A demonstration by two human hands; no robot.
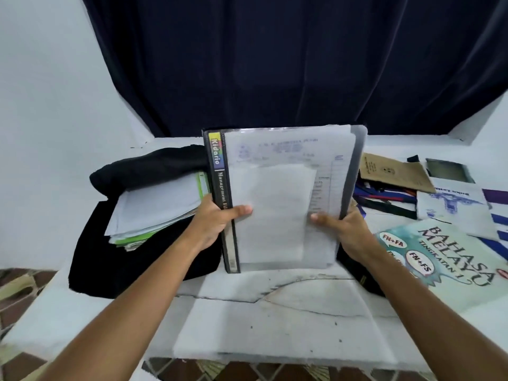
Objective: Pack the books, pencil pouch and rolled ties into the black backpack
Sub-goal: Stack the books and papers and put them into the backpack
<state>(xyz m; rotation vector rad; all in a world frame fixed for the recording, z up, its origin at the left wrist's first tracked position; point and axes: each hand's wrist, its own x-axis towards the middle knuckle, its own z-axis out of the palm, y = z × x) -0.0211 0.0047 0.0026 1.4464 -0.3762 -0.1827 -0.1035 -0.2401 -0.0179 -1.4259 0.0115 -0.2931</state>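
Both hands, left [217, 218] and right [347, 229], grip the upright file [277, 199] between them beside the backpack [110, 265].

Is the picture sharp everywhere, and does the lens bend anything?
Head view: soft overall; print on the file held by the left hand and right hand is too blurred to read, while the Bahasa Melayu book title is legible; wide-angle lens curves the table edges; lighting is even, without glare.
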